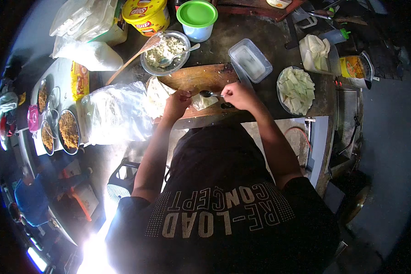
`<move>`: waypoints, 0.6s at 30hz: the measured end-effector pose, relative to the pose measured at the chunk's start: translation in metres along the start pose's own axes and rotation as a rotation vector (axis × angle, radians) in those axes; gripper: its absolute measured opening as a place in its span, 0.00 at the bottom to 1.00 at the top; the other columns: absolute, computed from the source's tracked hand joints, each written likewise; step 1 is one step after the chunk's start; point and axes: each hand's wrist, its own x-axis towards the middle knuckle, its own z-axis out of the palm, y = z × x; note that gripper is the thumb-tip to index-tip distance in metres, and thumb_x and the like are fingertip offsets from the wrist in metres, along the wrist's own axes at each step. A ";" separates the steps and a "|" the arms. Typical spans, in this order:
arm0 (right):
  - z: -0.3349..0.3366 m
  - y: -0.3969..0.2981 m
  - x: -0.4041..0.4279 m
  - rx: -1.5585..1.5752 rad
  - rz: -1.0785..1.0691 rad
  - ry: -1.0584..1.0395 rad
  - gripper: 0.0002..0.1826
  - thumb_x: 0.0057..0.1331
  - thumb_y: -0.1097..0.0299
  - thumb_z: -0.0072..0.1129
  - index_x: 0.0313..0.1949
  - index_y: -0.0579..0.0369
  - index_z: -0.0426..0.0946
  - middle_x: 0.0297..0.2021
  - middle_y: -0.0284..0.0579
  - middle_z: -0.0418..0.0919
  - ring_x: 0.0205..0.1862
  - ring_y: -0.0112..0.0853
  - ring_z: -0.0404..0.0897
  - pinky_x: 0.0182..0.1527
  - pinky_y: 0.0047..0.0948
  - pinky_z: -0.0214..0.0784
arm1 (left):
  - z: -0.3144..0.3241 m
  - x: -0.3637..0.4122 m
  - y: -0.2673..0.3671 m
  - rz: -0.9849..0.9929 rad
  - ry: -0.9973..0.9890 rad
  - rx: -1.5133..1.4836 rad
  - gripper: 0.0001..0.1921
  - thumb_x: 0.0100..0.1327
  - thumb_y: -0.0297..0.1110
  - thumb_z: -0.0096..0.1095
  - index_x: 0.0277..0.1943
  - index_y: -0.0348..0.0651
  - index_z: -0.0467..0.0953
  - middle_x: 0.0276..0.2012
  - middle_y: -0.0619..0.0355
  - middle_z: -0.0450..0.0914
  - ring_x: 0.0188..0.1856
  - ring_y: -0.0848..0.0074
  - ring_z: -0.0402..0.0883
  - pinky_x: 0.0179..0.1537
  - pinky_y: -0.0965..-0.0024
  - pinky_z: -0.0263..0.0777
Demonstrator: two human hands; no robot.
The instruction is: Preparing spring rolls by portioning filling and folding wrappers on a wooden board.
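My right hand (pixel 239 96) grips the handle of a metal spoon (pixel 207 93), its dark bowl pointing left over the wooden cutting board (pixel 198 78). Under the spoon lies a small pale wrapper sheet (pixel 203 102). My left hand (pixel 178 102) is at the left of this sheet with its fingers curled together; whether they pinch anything is unclear. Beside that hand, a stack of thin pale wrapper sheets (pixel 158 93) rests at the board's left end. Beyond the board stands a metal bowl (pixel 147 65) of crumbly pale filling, with a wooden spatula (pixel 132 61) and a metal spoon (pixel 188 50) in it.
A clear plastic tub (pixel 251 61) stands behind my right hand. Farther right is a plate of folded pale wraps (pixel 296 90). Clear plastic bags (pixel 118 113) lie left, near plates of brown shredded food (pixel 68 130). A green-lidded tub (pixel 197 20) and yellow bucket (pixel 147 17) stand behind.
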 end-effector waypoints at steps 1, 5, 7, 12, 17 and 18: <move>0.006 -0.010 0.000 -0.027 0.007 -0.008 0.05 0.55 0.72 0.60 0.31 0.58 0.80 0.27 0.48 0.82 0.30 0.37 0.82 0.35 0.33 0.72 | 0.000 0.000 0.000 0.004 0.010 -0.018 0.10 0.56 0.26 0.64 0.40 0.32 0.76 0.29 0.50 0.83 0.31 0.74 0.83 0.35 0.71 0.77; 0.030 -0.016 0.002 -0.109 -0.027 -0.012 0.07 0.58 0.74 0.56 0.36 0.62 0.79 0.28 0.51 0.82 0.31 0.38 0.83 0.34 0.34 0.72 | -0.001 0.002 -0.005 0.010 -0.001 -0.028 0.10 0.56 0.25 0.64 0.40 0.32 0.76 0.30 0.50 0.83 0.31 0.73 0.84 0.35 0.72 0.77; 0.034 -0.021 0.002 -0.155 -0.029 0.019 0.07 0.59 0.74 0.55 0.36 0.61 0.79 0.29 0.53 0.81 0.32 0.41 0.82 0.35 0.35 0.72 | -0.001 0.003 -0.006 -0.006 0.007 0.006 0.10 0.56 0.26 0.64 0.40 0.32 0.76 0.29 0.50 0.83 0.31 0.73 0.84 0.35 0.71 0.77; 0.036 -0.025 0.001 -0.169 0.032 0.040 0.07 0.60 0.72 0.54 0.37 0.57 0.78 0.33 0.54 0.81 0.38 0.47 0.81 0.41 0.42 0.72 | -0.001 0.001 -0.002 -0.004 0.019 -0.004 0.09 0.56 0.26 0.65 0.39 0.32 0.75 0.28 0.51 0.83 0.31 0.73 0.84 0.35 0.71 0.76; 0.032 -0.029 -0.009 -0.157 0.018 0.020 0.11 0.62 0.73 0.50 0.41 0.59 0.78 0.32 0.55 0.80 0.35 0.44 0.82 0.37 0.36 0.71 | -0.003 0.002 -0.006 -0.020 -0.001 -0.037 0.09 0.57 0.25 0.64 0.39 0.32 0.74 0.28 0.50 0.83 0.30 0.73 0.83 0.34 0.70 0.76; 0.031 -0.028 -0.010 -0.159 0.019 0.020 0.11 0.62 0.73 0.50 0.41 0.59 0.78 0.32 0.55 0.80 0.35 0.44 0.82 0.37 0.36 0.71 | -0.003 0.003 -0.006 -0.015 -0.015 -0.020 0.09 0.57 0.25 0.63 0.39 0.32 0.74 0.28 0.50 0.83 0.30 0.73 0.83 0.34 0.71 0.76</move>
